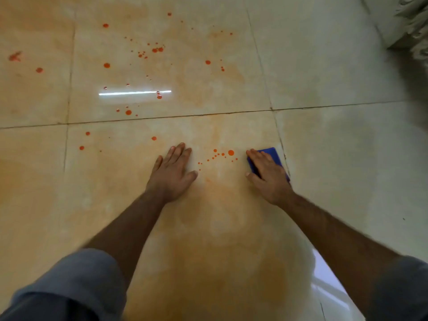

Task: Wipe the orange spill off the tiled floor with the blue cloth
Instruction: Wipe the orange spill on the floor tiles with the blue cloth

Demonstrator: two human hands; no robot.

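Orange drops lie scattered over the tiled floor [324,147]. A small cluster of drops [222,155] sits between my hands, and many more drops [148,52] spread across the far tiles. My left hand [173,170] rests flat on the floor, fingers straight, just left of that cluster. My right hand [266,174] presses flat on the folded blue cloth [269,152], which lies on the floor just right of the cluster. Most of the cloth is hidden under the hand. Faint orange smears tint the tiles around and below my hands.
A pale crumpled fabric or similar object [412,26] sits at the top right corner. Grout lines [162,117] cross the floor. A bright light reflection [134,92] shows on the far tile. My grey sleeves frame the bottom corners.
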